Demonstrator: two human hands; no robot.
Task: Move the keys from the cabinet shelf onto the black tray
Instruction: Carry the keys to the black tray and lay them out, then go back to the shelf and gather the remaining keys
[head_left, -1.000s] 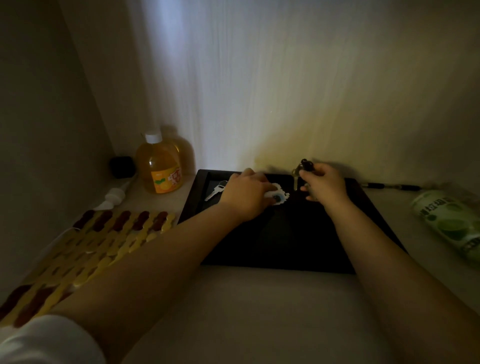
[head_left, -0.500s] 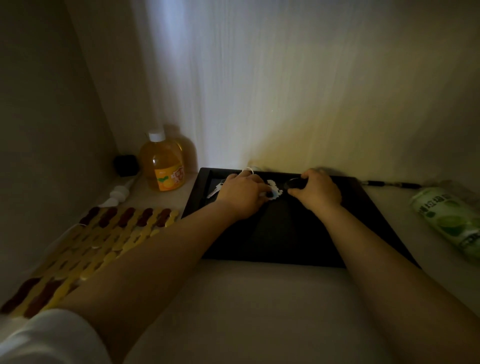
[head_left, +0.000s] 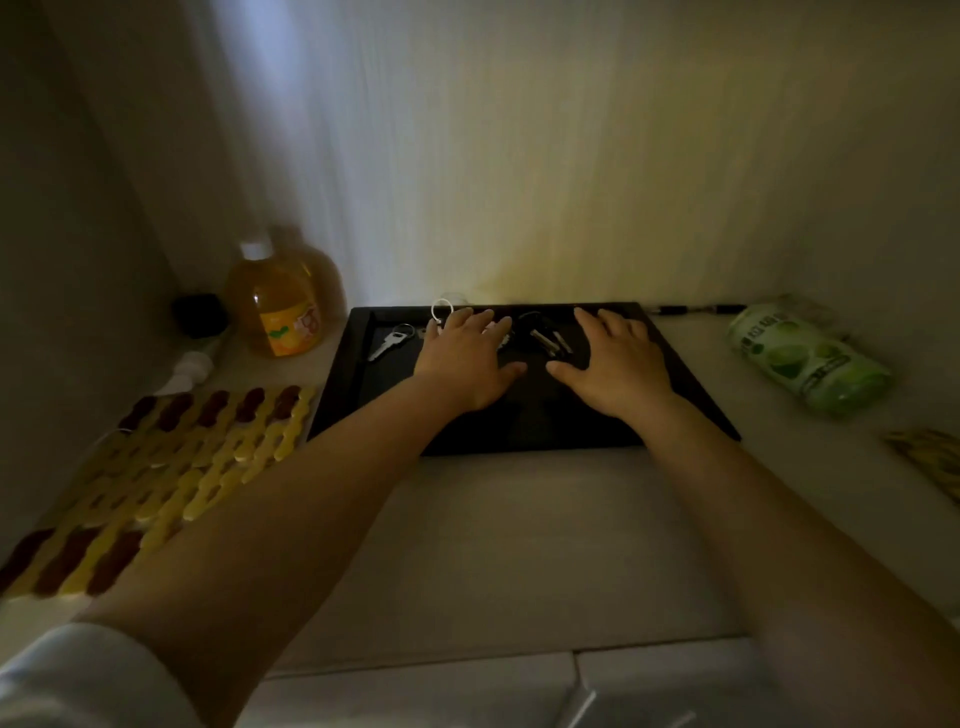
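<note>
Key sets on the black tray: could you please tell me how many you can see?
2, perhaps more: a silver key at the tray's back left, and a dark bunch between the hands. The left hand may hide another.

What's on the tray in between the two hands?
A dark bunch of keys lies on the black tray between the left hand and right hand, seen in the head view.

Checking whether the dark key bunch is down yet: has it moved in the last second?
Yes. The dark key bunch went from held above the tray's far rim down onto its floor, beside the open right hand.
</note>
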